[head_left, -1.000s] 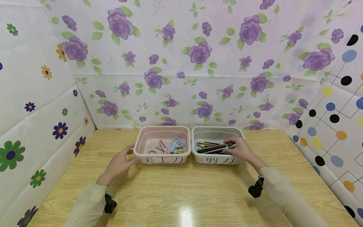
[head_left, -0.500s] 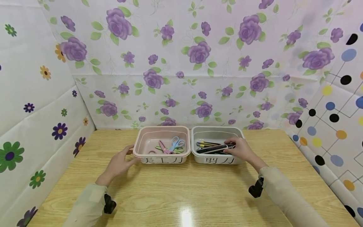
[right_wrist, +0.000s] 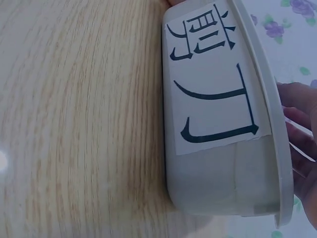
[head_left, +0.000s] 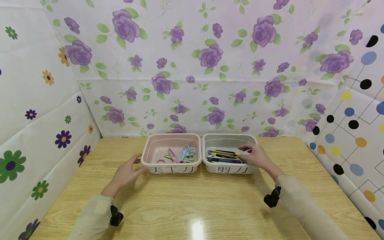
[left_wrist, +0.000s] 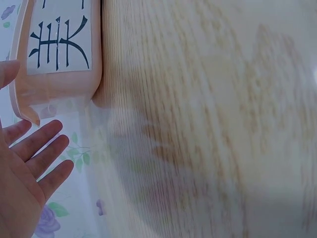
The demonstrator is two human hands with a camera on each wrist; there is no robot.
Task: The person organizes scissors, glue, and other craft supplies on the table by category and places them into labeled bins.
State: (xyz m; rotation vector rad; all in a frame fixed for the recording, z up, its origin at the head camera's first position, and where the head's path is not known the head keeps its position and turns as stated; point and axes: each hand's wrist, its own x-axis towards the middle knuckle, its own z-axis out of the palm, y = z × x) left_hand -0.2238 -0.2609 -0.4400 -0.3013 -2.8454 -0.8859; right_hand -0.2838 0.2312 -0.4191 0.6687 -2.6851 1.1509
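Note:
My left hand (head_left: pixel 126 171) rests at the left end of a pink plastic bin (head_left: pixel 154 146), its thumb close to the front rim. In the left wrist view its fingers (left_wrist: pixel 43 141) are spread and fairly straight. Inside that bin lie blue scissors (head_left: pixel 186 151), pink scissors (head_left: pixel 173 156) and some green-handled ones. My right hand (head_left: pixel 256 156) hovers over the right end of a grey bin (head_left: pixel 216 141), thumb and fingers apart, nothing between them. Below it lie a dark utility knife (head_left: pixel 226 160) and yellow-and-black utility knives (head_left: pixel 223 153). The grey bin's wall hides the fingertips in the right wrist view.
Both bins stand side by side at the back of a wooden table (head_left: pixel 180 203). White labels with black Chinese characters are on their fronts, such as the grey bin's label (right_wrist: pixel 213 106). A flowered cloth (head_left: pixel 192 100) hangs behind, with patterned cloths on both sides.
My right hand has let go of the utility knife, which now lies lower in the grey bin, and its fingers have spread and lifted slightly. My left hand stays in place.

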